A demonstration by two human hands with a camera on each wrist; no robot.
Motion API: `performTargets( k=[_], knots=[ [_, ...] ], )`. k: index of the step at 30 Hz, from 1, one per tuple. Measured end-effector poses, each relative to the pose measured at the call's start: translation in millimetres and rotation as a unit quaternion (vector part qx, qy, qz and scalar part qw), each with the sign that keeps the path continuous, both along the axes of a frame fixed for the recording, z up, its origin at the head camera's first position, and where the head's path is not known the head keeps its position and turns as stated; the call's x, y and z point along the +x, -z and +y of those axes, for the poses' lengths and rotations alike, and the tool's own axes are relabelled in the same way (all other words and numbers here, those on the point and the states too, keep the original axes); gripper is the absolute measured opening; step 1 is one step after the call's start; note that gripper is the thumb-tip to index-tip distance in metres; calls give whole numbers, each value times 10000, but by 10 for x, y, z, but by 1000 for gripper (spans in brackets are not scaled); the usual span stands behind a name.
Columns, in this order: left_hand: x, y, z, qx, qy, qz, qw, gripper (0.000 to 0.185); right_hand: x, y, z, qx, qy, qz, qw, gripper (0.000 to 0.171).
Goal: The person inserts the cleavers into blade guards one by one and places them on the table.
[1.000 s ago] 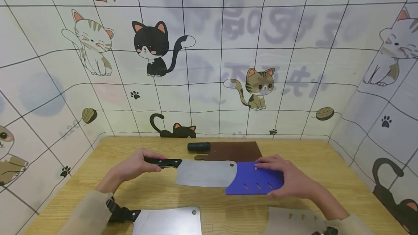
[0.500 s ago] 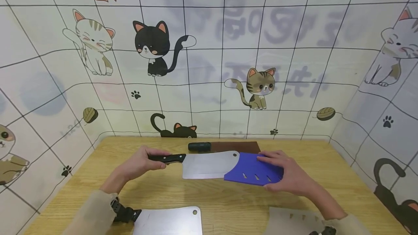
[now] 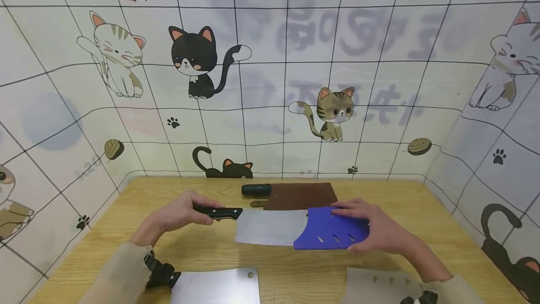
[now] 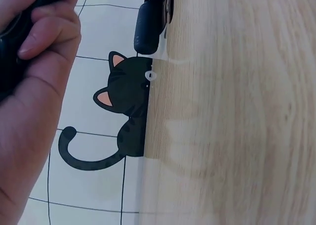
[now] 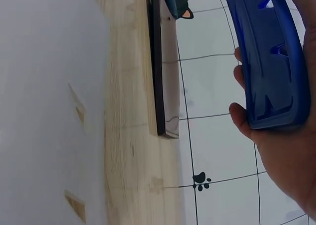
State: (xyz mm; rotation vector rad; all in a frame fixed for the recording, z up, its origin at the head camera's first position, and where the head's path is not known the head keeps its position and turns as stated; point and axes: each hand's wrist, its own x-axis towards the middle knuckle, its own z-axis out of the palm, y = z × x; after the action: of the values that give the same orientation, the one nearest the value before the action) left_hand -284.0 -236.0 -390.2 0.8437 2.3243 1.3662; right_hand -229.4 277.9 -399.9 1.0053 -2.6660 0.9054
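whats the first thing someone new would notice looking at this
Most striking is the cleaver held over the middle of the wooden table: the left hand grips its black handle, while the right hand holds a blue sheath over the blade's tip. Behind them lies a brown-sheathed knife, and cartoon cats cover the wall.

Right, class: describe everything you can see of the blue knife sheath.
The blue knife sheath looks like moulded plastic, flat and roughly rectangular, with slanted slots along one side. The right hand grips its far end above the wooden table. The tip of a cleaver blade sits inside its curved open mouth; the left hand holds that cleaver's black handle.
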Motion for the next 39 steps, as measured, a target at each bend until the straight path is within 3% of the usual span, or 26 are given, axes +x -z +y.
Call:
performTargets(
  k=[4,11,17,26,39],
  knots=[
    [-15,-2,3,-97,81,-38,9999,38,39,8,-19,-37,-161,-308,9994,74],
    [-17,66,-33,316,-164,-303,9989,38,57,30,-112,-88,-22,-215,9997,76],
    [-7,158,-52,348,-251,-55,9991,38,33,22,-151,-140,56,-261,9995,76],
    [26,116,42,278,-458,-107,9985,41,-6,67,-204,-3,282,203,9994,76],
    [-6,96,53,61,17,-72,10000,36,22,39,-208,171,81,-23,9998,77]
  ],
)
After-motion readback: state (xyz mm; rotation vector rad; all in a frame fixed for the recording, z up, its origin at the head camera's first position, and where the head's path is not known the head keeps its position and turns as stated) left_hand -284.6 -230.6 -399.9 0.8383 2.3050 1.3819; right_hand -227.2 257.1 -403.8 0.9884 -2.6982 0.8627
